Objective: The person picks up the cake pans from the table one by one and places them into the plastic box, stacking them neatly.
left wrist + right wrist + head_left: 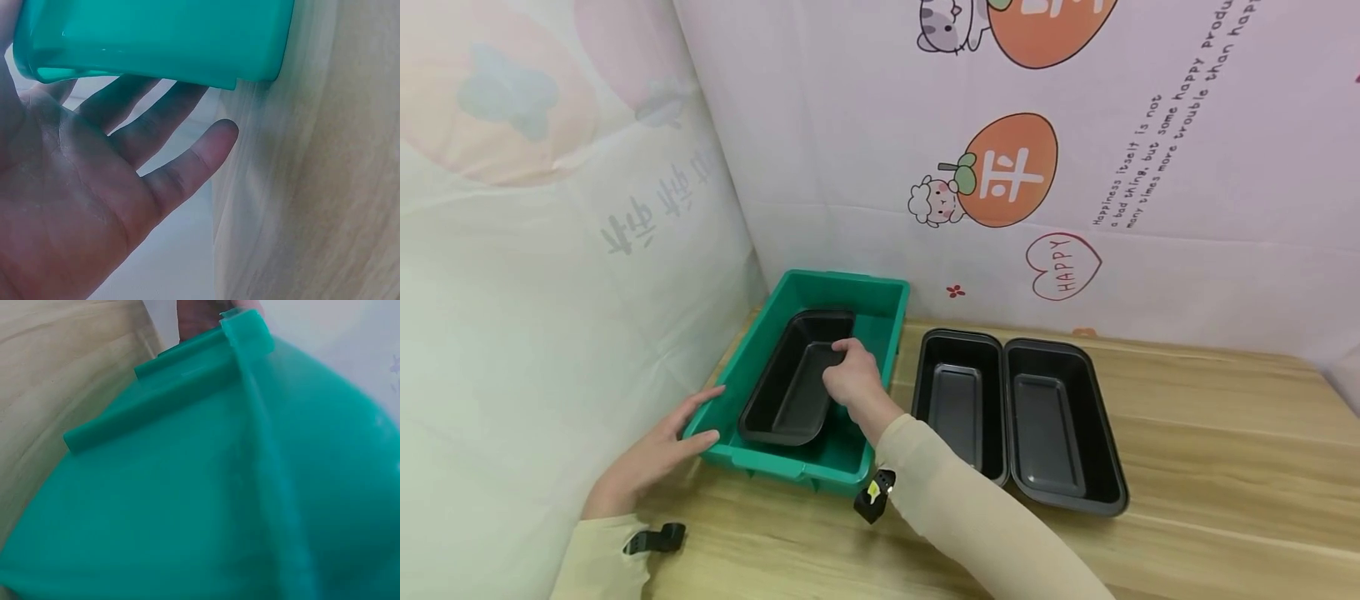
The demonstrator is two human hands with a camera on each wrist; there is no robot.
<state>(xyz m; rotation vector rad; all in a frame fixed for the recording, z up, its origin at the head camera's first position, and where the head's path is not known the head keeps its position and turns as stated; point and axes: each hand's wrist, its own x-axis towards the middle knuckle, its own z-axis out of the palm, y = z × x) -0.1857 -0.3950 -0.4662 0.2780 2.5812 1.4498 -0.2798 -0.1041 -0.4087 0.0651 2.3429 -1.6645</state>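
A black loaf pan (793,379) sits slightly askew inside the green plastic bin (737,450). My right hand (856,379) reaches over the bin's right side and pinches the pan's right rim between thumb and fingers. At the bin's near left corner is my left hand (658,454), thumb by the front rim and fingers stretched along the left side. In the left wrist view, the left hand's palm (69,194) faces the bin's wall (156,37), the fingers mostly straight. The right wrist view is filled by the bin's outside (150,494); the right hand is hidden there.
Two more black loaf pans, a nearer-to-bin one (958,400) and an outer one (1052,425), stand side by side right of the bin. All rest on a wooden table (1217,467). Printed cloth (842,150) hangs behind and on the left.
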